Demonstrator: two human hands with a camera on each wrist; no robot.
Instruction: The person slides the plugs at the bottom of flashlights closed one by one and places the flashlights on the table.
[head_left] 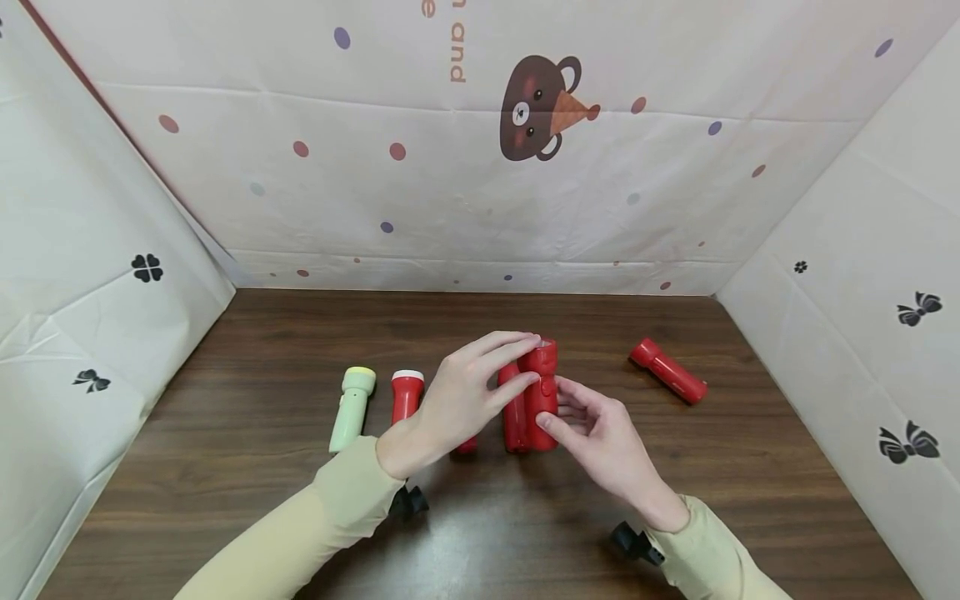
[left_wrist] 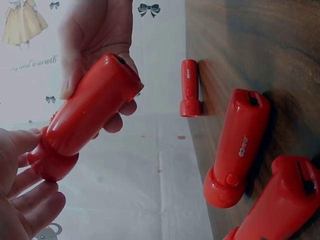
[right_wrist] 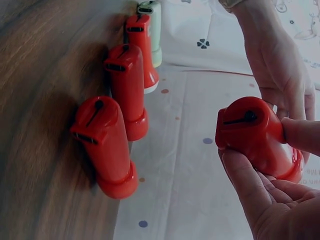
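Note:
A red flashlight (head_left: 544, 417) is held up between both hands, raised from the table with its head end away from the person. My left hand (head_left: 472, 383) has its thumb and fingers around the head; in the left wrist view that hand (left_wrist: 22, 185) reaches the flashlight (left_wrist: 92, 107) at its wider end. Around the body near the tail, my right hand (head_left: 607, 442) pinches with thumb and fingers. The right wrist view shows the tail of the flashlight (right_wrist: 250, 125), with a dark cord slot, facing the camera. Just left of it lies another red flashlight (head_left: 514, 417).
On the wooden table (head_left: 262, 375) lie a pale green flashlight (head_left: 349, 417), a red one with a white rim (head_left: 407, 396) and a red one (head_left: 467, 447) mostly hidden by the left hand. One more red flashlight (head_left: 671, 372) lies apart at right. Printed sheets enclose the table.

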